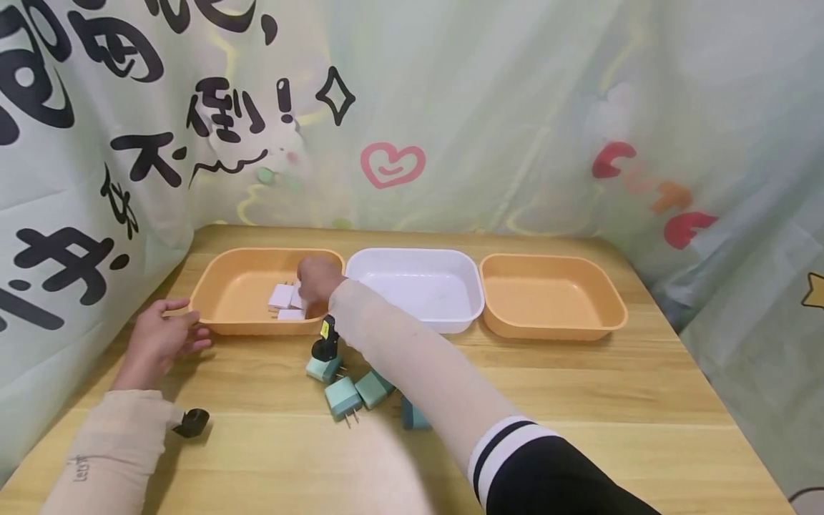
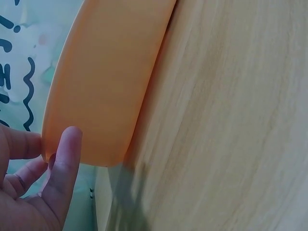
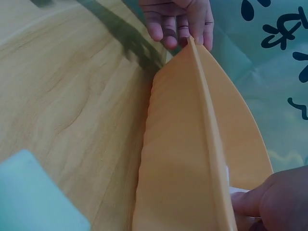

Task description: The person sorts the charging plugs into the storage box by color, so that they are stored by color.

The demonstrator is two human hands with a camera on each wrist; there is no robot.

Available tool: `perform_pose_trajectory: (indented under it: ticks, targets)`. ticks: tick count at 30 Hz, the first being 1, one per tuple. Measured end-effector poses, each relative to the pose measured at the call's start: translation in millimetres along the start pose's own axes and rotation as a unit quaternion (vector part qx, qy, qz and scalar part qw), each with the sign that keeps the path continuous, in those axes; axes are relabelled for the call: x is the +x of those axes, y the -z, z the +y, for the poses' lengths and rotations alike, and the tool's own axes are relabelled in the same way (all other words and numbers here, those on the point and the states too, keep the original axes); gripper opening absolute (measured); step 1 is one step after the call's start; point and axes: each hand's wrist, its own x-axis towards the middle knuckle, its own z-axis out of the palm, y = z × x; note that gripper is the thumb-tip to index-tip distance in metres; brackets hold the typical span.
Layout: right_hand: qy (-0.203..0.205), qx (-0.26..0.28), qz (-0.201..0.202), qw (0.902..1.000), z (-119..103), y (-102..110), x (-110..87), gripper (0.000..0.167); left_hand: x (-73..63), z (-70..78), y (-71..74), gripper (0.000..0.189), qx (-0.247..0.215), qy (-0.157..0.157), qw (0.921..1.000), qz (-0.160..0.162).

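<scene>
My right hand (image 1: 320, 279) reaches into the left orange tray (image 1: 222, 327), fingers curled down at a white charger plug (image 1: 297, 295). In the right wrist view, the thumb of that hand (image 3: 286, 204) presses against a bit of white; its fingertips are mostly hidden. More white charger plugs (image 1: 280, 295) lie beside it in the tray. My left hand (image 1: 161, 340) touches the tray's front left corner with loosely extended fingers, also visible in the left wrist view. On the table before the tray sit several teal charger plugs (image 1: 343, 398), partly behind my right forearm.
A white tray (image 1: 450, 325) stands in the middle, against the left tray, and a second orange tray (image 1: 553, 333) stands to its right. Behind the wooden table (image 1: 579, 443) hangs a printed cloth (image 1: 489, 129), which also drapes along the left and right sides.
</scene>
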Motion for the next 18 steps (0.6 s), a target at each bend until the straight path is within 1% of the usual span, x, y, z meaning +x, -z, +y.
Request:
perform_pose_trajectory:
  ticks: [1, 4, 5, 6, 7, 8, 10, 11, 12, 14, 17, 18]
  targets:
    - [0.003, 0.0, -0.003, 1.0, 0, 0, 0.2, 0.004, 0.3, -0.1, -0.4, 0.048, -0.012, 0.005, 0.9999, 0.008]
    - [0.014, 0.0, -0.012, 0.9998, 2, 1, 2.3, 0.005, 0.3, -0.3, -0.6, 0.05, -0.007, 0.004, 0.9999, 0.011]
    - [0.014, 0.005, -0.016, 0.9998, 3, 2, 2.9, 0.006, 0.9, -0.6, -0.6, 0.048, -0.019, 0.008, 0.9996, 0.018]
    - [0.013, 0.011, -0.021, 0.9996, 4, 3, 3.7, 0.008, 1.2, -0.7, -0.5, 0.048, -0.02, 0.008, 0.9996, 0.019]
    - [0.011, 0.018, -0.025, 0.9995, 4, 5, 4.2, 0.011, 1.3, -0.4, -0.5, 0.048, -0.022, 0.008, 0.9996, 0.018]
    - [0.01, 0.021, -0.028, 0.9993, 5, 7, 4.5, 0.014, 1.0, -0.2, -0.5, 0.049, -0.009, 0.003, 0.9999, 0.012]
    - [-0.004, 0.052, -0.035, 0.998, 6, 10, 4.4, 0.019, 0.4, 1.0, -1.0, 0.048, -0.014, 0.004, 0.9998, 0.011]
    - [-0.006, 0.055, -0.037, 0.9978, 6, 12, 4.2, 0.022, -0.3, 1.5, -1.3, 0.048, -0.015, 0.005, 0.9998, 0.009]
    - [-0.013, 0.078, -0.042, 0.996, 7, 13, 4.5, 0.023, -1.1, 2.1, -1.5, 0.05, -0.004, 0.0, 1.0, 0.002]
    - [-0.033, 0.131, -0.049, 0.9896, 8, 15, 4.9, 0.026, -1.8, 2.8, -1.6, 0.05, -0.004, 0.002, 1.0, 0.001]
    - [-0.062, 0.222, -0.059, 0.9712, 9, 16, 6.7, 0.033, -1.0, 1.8, -1.1, 0.051, -0.005, 0.002, 1.0, 0.002]
    - [-0.074, 0.256, -0.062, 0.9619, 9, 15, 7.0, 0.036, -0.5, 1.2, -0.9, 0.05, -0.004, 0.002, 1.0, 0.005]
